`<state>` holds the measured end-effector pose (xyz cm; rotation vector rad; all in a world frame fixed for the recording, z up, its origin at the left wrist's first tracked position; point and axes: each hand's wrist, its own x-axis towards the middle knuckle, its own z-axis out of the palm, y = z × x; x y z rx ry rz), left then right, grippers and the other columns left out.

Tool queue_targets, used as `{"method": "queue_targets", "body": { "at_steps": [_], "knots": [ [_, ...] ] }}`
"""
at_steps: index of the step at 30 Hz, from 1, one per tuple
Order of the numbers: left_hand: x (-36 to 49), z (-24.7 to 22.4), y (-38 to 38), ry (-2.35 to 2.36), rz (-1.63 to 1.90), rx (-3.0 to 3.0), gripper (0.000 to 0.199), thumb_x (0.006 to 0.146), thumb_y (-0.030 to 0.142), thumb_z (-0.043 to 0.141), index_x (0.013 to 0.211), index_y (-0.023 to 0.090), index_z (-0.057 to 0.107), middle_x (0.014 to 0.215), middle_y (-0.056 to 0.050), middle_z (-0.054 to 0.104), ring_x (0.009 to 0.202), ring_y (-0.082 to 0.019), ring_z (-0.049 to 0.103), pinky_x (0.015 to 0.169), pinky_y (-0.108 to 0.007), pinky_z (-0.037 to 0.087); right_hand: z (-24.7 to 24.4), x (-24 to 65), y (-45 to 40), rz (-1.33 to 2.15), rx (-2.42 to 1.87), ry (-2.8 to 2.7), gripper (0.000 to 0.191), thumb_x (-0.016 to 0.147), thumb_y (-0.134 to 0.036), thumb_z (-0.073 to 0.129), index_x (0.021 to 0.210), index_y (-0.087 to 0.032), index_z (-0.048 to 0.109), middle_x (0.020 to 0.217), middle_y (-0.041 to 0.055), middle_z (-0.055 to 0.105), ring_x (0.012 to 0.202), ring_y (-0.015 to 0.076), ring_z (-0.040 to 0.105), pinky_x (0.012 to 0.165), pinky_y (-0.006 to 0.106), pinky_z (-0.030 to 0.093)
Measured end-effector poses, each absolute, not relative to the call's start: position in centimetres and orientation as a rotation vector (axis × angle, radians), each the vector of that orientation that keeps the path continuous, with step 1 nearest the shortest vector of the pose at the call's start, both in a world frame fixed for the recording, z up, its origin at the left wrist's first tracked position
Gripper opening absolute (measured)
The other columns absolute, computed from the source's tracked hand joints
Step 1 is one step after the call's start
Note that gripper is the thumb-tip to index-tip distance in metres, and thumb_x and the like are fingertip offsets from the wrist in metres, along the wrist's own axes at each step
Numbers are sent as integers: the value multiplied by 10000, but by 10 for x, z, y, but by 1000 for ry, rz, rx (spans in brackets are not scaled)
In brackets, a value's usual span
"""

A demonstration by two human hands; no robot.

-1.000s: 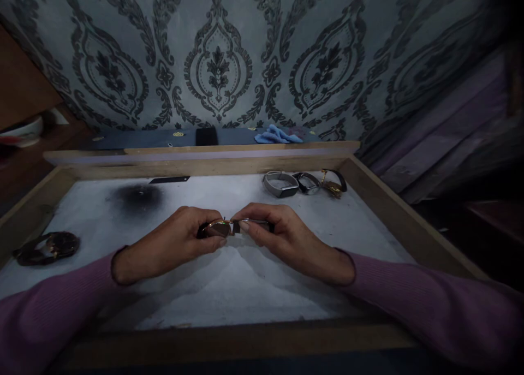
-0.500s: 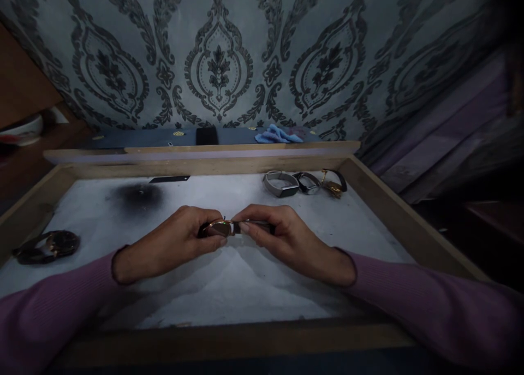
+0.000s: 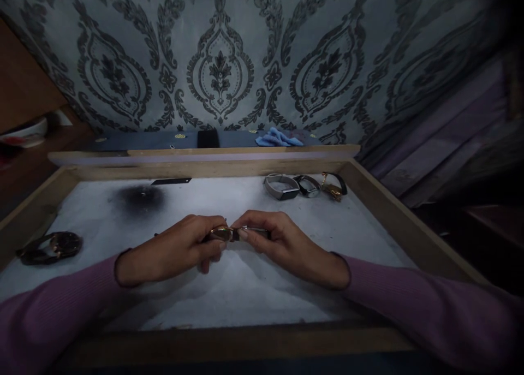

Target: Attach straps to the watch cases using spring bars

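A watch (image 3: 221, 233) with a shiny round face and dark strap is held between both hands over the white-bottomed wooden tray (image 3: 172, 356). My left hand (image 3: 180, 248) pinches it at the face, thumb and forefinger closed on its left side. My right hand (image 3: 286, 244) is closed on the strap, to the right of the face; a thin, shiny-edged dark piece lies along its fingers, and I cannot make out whether it is strap or tool. Part of the watch is hidden by the fingers.
A dark watch (image 3: 65, 245) lies at the tray's left. A grey band (image 3: 282, 186), a small watch (image 3: 309, 186) and a gold-coloured one (image 3: 333, 189) sit at the back right. A black blade-like strip (image 3: 171, 181) lies at the back; a blue cloth (image 3: 279, 137) is beyond the rim.
Lower fingers of my left hand now show beneath it, and the watch face is slightly more tilted. Both hands stay closed on the watch. The view has shifted a little.
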<state>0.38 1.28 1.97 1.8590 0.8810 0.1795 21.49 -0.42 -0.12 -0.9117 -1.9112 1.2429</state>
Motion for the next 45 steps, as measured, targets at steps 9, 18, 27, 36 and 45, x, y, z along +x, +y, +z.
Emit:
{"method": "queue_targets", "body": {
  "at_steps": [9, 18, 27, 36, 45],
  "knots": [
    [4, 22, 16, 828, 190, 1680, 120, 912, 250, 483, 874, 148, 533, 749, 10, 599, 574, -95, 600, 539, -208, 433, 2, 215, -7, 1348, -966, -1791, 220, 895, -371, 592, 845, -173, 510, 664, -43, 485, 557, 89, 387, 502, 214, 316],
    [4, 22, 18, 776, 135, 1515, 199, 916, 334, 475, 814, 164, 483, 656, 30, 568, 497, -104, 581, 472, -215, 402, 1, 216, -6, 1238, -899, -1900, 207, 929, -338, 543, 810, -172, 509, 681, -30, 473, 578, 94, 396, 519, 216, 326],
    [4, 21, 16, 782, 173, 1532, 123, 896, 274, 516, 853, 159, 517, 608, 65, 478, 491, -67, 398, 471, -199, 323, 1, 216, -5, 1201, -872, -1949, 174, 929, -292, 535, 808, -166, 524, 679, -32, 473, 565, 86, 386, 515, 215, 332],
    [8, 12, 15, 757, 261, 1539, 124, 884, 260, 535, 807, 164, 519, 552, 78, 438, 501, -70, 346, 480, -209, 270, -2, 215, -5, 1254, -856, -1920, 187, 927, -305, 554, 804, -170, 516, 650, -46, 463, 550, 80, 391, 500, 207, 334],
    [8, 12, 13, 761, 271, 1587, 142, 899, 270, 517, 813, 158, 536, 546, 79, 440, 503, -70, 371, 486, -209, 284, -1, 215, -7, 1214, -827, -1986, 139, 932, -244, 521, 818, -166, 513, 684, -35, 474, 581, 90, 407, 552, 222, 353]
  ]
}}
